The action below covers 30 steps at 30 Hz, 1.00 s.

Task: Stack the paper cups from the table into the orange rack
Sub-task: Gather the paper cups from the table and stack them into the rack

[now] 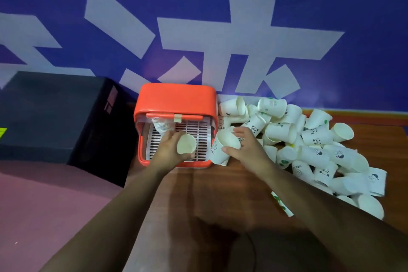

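while both hands work at the front of the orange rack (176, 99), each holds one paper cup. the left hand (169, 152) is over the rack's open front, its fingers (175, 134) and thumb curled round a plain white cup (186, 144) whose mouth faces the camera. this cup is held above the white slatted tray (199, 132) inside the rack, not set down.

the right hand (249, 150) is just right of the rack, thumb and fingers clamped on a printed cup (220, 150). that cup is tilted, mouth upward, with dark lettering on its side. it is close to the rack's right wall; whether they touch cannot be told.

at the rear left of the tray stands a nested stack of cups (162, 126), partly behind an orange bar (174, 116) bearing a strip of tape.

the remaining stock, a pile of paper cups (315, 137), lies on the wooden tabletop (209, 194) to the right of the rack, mostly on their sides, jumbled and touching. several carry panda prints, green marks or lettering. one flattened, green-printed piece (282, 204) lies at the near edge of the pile.

a black box (44, 112) sits left of the rack. a blue wall (364, 28) with large white characters runs behind.
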{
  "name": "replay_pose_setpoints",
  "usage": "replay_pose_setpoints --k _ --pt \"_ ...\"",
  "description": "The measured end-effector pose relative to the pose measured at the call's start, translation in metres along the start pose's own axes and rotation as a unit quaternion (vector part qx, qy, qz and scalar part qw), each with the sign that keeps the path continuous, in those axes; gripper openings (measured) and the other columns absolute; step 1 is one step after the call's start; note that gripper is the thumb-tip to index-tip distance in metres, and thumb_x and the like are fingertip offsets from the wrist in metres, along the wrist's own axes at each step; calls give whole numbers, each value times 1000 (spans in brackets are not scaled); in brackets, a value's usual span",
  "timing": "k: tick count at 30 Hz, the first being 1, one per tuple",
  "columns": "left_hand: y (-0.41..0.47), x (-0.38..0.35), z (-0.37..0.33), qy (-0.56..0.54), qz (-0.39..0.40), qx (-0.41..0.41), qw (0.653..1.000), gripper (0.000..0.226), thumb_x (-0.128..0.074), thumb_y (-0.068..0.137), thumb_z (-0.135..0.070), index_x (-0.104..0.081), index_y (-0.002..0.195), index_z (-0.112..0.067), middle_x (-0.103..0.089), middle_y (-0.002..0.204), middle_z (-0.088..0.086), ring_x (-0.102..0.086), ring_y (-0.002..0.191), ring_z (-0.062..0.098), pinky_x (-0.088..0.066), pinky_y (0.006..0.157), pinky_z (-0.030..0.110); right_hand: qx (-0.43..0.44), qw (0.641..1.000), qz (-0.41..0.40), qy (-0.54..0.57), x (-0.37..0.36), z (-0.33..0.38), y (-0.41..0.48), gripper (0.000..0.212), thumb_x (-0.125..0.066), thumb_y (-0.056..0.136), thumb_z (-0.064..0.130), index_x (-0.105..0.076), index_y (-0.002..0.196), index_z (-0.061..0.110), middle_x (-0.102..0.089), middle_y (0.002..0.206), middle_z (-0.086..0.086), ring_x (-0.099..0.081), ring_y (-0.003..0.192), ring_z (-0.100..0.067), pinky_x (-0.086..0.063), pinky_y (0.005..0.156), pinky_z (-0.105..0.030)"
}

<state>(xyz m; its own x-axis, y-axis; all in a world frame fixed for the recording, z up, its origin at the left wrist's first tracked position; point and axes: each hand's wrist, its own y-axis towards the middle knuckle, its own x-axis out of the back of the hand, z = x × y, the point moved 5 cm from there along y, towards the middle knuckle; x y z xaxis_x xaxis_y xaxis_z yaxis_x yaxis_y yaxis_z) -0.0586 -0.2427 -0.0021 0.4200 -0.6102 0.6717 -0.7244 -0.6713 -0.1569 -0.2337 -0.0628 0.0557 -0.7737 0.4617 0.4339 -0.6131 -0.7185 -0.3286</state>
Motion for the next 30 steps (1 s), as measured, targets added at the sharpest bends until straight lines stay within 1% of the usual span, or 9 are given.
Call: replay_pose_setpoints --k 4,9,15,17,19,21,24,26,30 --pt "14 -19 16 -3 53 -7 999 86 -91 67 -30 -48 141 -17 -46 139 4 -43 128 21 -31 98 24 -9 999 -26 -24 -14 -13 4 84 -84 74 27 -34 142 27 -48 128 9 -54 114 -16 -49 96 -37" --pt "17 -40 33 -14 99 -13 995 90 -90 69 -25 -44 146 -14 -49 143 7 -42 134 26 -30 107 29 -18 998 -53 -38 -32 -23 0 79 -84 73 29 -40 139 27 -48 133 7 -49 120 -12 -43 103 -33" --pt "16 -35 46 -109 150 18 982 110 -90 67 -32 -27 156 -23 -36 155 2 -33 143 19 -29 120 40 9 998 -62 -22 -48 -13 3 59 -79 58 49 -48 108 52 -49 121 13 -54 117 -12 -48 100 -43" --pt "11 -19 49 -139 130 12 982 94 -86 76 -31 -33 154 -25 -37 154 -4 -34 141 9 -27 120 34 28 998 -52 -29 -54 -7 5 62 -78 60 49 -49 115 48 -46 120 19 -54 118 -13 -48 101 -43" --pt "5 2 47 -186 90 6 978 66 -77 87 -27 -46 145 -29 -47 146 -11 -44 131 -1 -36 114 30 48 997 -33 -45 -62 3 7 71 -79 64 48 -47 127 40 -43 122 18 -51 121 -11 -47 102 -41" --pt "0 15 43 -236 77 9 969 45 -69 93 -28 -56 136 -31 -57 136 -13 -52 124 0 -45 106 28 69 994 -11 -81 -72 10 10 75 -80 70 41 -44 136 32 -41 129 14 -45 122 -5 -44 104 -33" --pt "-2 19 32 -264 88 3 961 36 -63 96 -32 -60 131 -31 -60 132 -9 -55 121 3 -47 93 15 96 983 -5 -154 -86 20 18 76 -81 76 32 -42 140 20 -39 137 7 -38 124 -4 -32 101 -19" --pt "0 14 26 -261 101 -4 960 33 -59 99 -30 -61 131 -28 -60 132 -8 -56 117 -3 -46 88 8 109 977 6 -183 -97 20 22 76 -80 76 34 -43 140 18 -40 137 5 -40 127 -10 -36 103 -24" --pt "1 -4 29 -250 122 -8 961 33 -61 98 -32 -63 131 -26 -64 127 -6 -60 118 9 -49 99 29 94 962 32 -253 -109 9 29 76 -77 78 36 -39 143 20 -37 141 5 -42 128 -15 -42 102 -39"
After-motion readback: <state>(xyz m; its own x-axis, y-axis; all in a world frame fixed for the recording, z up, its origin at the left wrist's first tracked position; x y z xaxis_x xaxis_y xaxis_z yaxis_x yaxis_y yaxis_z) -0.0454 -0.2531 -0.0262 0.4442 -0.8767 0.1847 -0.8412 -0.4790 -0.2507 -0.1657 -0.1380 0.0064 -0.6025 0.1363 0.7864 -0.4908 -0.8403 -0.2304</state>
